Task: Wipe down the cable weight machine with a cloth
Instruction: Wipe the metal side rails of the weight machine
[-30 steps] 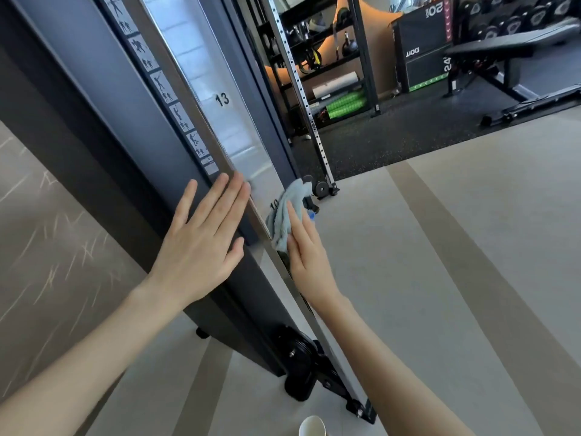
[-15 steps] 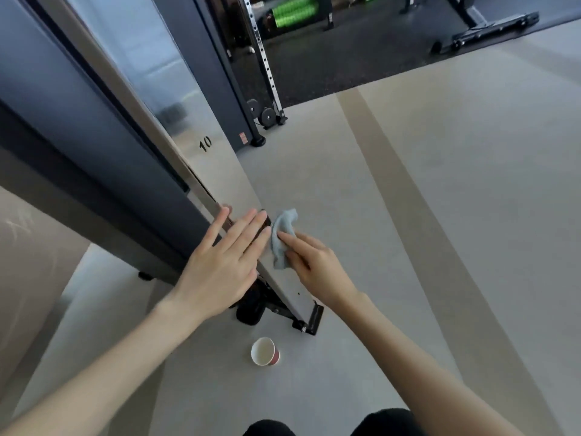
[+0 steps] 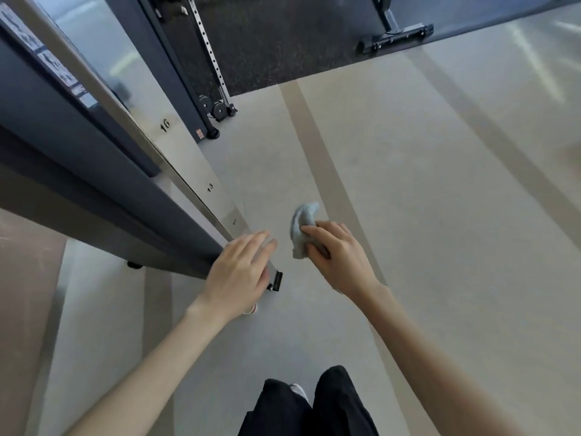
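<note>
At the foot of the cable weight machine (image 3: 103,171), status:

- Left hand (image 3: 239,272) is flat with straight fingers and grasps nothing. It lies over the bottom end of the numbered steel rail (image 3: 191,162). The fingertips are blurred, so I can't confirm firm contact.
- Right hand (image 3: 338,256) has its fingers curled round the cloth (image 3: 301,225), which is bunched into a wad.
- The cloth is off the machine, over the floor (image 3: 408,215). It sits just beside the left fingertips and does not touch the rail.

My read is that the step in hand is the lowest stretch of rail plus the black end bracket (image 3: 276,281).

How to do it well:
- Put the cloth on the rail face first; a wad in the air cleans nothing.
- Flatten the wad under the palm. More contact area means fewer passes.
- Stroke along the rail's length, not across it, and run right down onto the bracket.
- Use the left hand only as a brace on the dark column. Shift it off the steel first, because bare fingers there would likely leave prints on a polished face.
- Fold to a fresh side of the cloth for the bracket, which is probably the grimiest part.

Risk: a paper cup (image 3: 252,309) stands on the floor, mostly hidden under the left wrist and near the bracket. It would be easy to knock over on a low stroke, so move it aside or keep the elbow high.

I can't tell from this view whether the column side is clean.
</note>
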Tool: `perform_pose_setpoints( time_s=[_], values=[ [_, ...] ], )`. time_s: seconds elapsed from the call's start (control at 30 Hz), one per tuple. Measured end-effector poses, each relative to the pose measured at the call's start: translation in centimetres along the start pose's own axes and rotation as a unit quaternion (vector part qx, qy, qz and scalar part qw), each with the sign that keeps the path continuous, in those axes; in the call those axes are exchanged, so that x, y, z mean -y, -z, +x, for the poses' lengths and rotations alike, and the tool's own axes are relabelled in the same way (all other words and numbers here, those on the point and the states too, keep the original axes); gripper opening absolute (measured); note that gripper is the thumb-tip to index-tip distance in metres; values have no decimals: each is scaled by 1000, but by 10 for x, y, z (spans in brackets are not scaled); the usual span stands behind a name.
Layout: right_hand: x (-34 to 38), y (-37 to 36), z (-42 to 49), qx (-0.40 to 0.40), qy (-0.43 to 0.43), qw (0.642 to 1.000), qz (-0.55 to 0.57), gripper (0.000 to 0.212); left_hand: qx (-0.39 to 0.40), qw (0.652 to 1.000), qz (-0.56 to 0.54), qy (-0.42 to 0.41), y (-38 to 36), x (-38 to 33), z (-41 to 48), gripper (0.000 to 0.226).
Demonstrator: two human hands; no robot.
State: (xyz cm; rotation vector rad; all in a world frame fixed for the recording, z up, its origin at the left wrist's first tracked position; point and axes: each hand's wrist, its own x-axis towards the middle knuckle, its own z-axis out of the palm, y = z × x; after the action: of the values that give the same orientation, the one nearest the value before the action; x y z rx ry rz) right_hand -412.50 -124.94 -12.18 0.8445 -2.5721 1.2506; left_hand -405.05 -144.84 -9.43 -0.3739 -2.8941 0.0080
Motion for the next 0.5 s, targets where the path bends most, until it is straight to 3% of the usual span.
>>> perform_pose_setpoints(
  time_s=[0.23, 0.5],
  values=[
    [92, 113, 14, -44, -37, 998, -30, 29, -53, 997, -48, 32, 118, -42, 7, 45],
    [113, 146, 16, -80, -38, 995, -35, 28, -47, 994, -68, 72, 140, -48, 17, 49]
  ],
)
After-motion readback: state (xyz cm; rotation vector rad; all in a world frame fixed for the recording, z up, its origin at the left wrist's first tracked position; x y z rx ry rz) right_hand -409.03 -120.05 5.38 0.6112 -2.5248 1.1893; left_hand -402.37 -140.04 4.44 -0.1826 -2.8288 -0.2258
